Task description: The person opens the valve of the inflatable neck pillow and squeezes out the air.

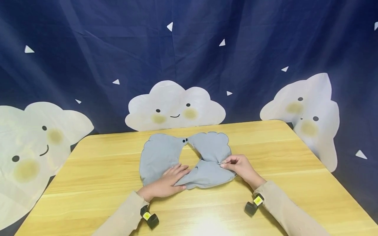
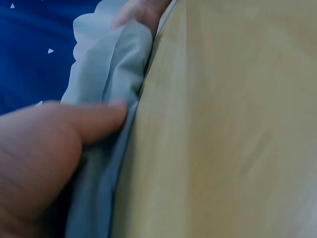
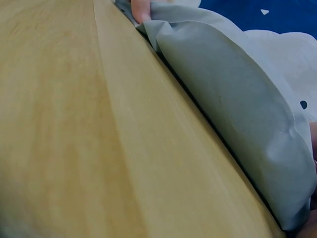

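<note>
A grey U-shaped neck pillow (image 1: 214, 147) with scalloped edges lies on the table, its two ends meeting at the far side by a pair of small black snaps (image 1: 185, 140). It looks puffed on the right half and creased there. My left hand (image 1: 165, 185) rests on the near left part, fingers laid out straight over the fabric and thumb (image 2: 101, 121) against the near edge. At the pillow's right edge, my right hand (image 1: 240, 165) pinches a bit of the fabric between thumb and fingers. Whatever lies under those fingertips is hidden.
The light wooden table (image 1: 103, 164) shows through the pillow's opening. Behind it hangs a dark blue curtain (image 1: 189, 49) printed with smiling white clouds and triangles. A small black device with a yellow label (image 1: 146, 215) is strapped at each wrist.
</note>
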`<state>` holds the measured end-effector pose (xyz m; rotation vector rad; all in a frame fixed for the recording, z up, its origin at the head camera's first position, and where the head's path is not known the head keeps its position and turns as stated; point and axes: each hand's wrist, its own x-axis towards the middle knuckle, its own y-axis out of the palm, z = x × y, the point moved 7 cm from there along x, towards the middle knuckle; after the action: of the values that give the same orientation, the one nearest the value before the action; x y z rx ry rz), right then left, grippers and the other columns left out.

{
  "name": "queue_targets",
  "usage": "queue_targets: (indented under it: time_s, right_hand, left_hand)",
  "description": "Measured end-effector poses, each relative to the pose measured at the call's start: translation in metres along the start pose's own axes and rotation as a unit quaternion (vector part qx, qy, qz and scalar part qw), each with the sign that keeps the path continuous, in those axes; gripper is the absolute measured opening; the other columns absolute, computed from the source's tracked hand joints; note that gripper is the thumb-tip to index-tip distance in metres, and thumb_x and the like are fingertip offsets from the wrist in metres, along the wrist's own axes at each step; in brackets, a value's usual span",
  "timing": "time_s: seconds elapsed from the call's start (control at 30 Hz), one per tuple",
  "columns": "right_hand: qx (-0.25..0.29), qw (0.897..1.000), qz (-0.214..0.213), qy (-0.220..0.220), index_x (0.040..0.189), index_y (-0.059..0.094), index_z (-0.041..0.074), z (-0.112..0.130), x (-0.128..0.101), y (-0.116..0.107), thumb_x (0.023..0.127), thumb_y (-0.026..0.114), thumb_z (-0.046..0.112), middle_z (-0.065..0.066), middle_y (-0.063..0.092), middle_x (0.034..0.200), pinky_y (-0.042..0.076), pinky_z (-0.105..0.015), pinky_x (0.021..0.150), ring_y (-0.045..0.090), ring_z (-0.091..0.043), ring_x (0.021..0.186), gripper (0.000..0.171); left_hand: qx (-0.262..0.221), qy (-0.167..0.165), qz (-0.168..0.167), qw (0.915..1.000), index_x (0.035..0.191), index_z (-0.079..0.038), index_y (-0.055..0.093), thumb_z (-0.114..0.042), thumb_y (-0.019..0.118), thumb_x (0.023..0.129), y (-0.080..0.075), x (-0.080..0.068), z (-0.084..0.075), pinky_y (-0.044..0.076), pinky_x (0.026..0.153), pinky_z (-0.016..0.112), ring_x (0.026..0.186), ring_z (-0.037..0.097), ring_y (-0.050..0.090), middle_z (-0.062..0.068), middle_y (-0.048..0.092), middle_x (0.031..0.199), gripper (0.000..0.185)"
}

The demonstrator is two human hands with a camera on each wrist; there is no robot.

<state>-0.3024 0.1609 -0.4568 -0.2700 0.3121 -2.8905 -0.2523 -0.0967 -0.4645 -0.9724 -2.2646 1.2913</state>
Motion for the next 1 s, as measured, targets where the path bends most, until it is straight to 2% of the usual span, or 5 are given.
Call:
queue_targets:
  time_s: [0.2,0.3,0.47,0.73,1.0]
  right_hand:
    - [0.006,1.000,0.004,-0.003,0.075,0.073,0.005,-0.001,0.001,0.000,0.074,0.075,-0.002,-0.004,0.071,0.076,0.049,-0.020,0.061,0.060,-0.007,0.067,0.007]
    - [0.006,1.000,0.007,-0.004,0.076,0.072,0.004,-0.001,0.001,0.000,0.075,0.075,-0.002,-0.006,0.071,0.077,0.049,-0.020,0.061,0.060,-0.007,0.067,0.006]
    - [0.004,1.000,0.005,0.004,0.075,0.072,0.003,-0.001,0.000,0.001,0.074,0.076,-0.001,0.000,0.070,0.074,0.047,-0.019,0.059,0.058,-0.006,0.064,0.006]
    - [0.011,1.000,0.007,-0.003,0.069,0.072,0.014,0.003,0.002,0.003,0.075,0.075,-0.003,0.001,0.070,0.075,0.047,-0.018,0.058,0.058,-0.007,0.065,0.019]
    - [0.005,1.000,0.011,-0.015,0.072,0.072,0.009,0.004,0.000,0.002,0.076,0.075,-0.003,-0.002,0.071,0.075,0.047,-0.018,0.057,0.059,-0.006,0.065,0.013]
  left_hand:
    - [-0.084,-0.020,0.006,0.9962,0.151,-0.013,0.023,-0.049,0.058,0.089,-0.010,0.001,-0.002,0.006,0.113,0.055,0.143,0.035,0.006,0.012,0.018,0.156,0.079]
    - [-0.104,-0.024,0.000,0.9943,0.151,-0.010,0.020,-0.048,0.059,0.089,-0.016,0.004,-0.008,0.010,0.112,0.056,0.143,0.037,0.006,0.015,0.014,0.156,0.083]
    - [-0.085,-0.022,-0.012,0.9961,0.152,-0.009,0.015,-0.050,0.058,0.089,-0.020,0.012,-0.024,0.013,0.111,0.057,0.142,0.038,0.007,0.015,0.010,0.156,0.086]
    - [-0.058,-0.025,-0.027,0.9977,0.152,-0.011,0.015,-0.051,0.056,0.089,-0.024,0.025,-0.048,0.016,0.111,0.055,0.143,0.035,0.008,0.013,0.010,0.157,0.085]
    - [-0.045,-0.043,-0.039,0.9973,0.152,-0.014,0.017,-0.053,0.054,0.090,-0.015,0.041,-0.058,0.019,0.111,0.056,0.143,0.037,0.009,0.009,0.011,0.158,0.082]
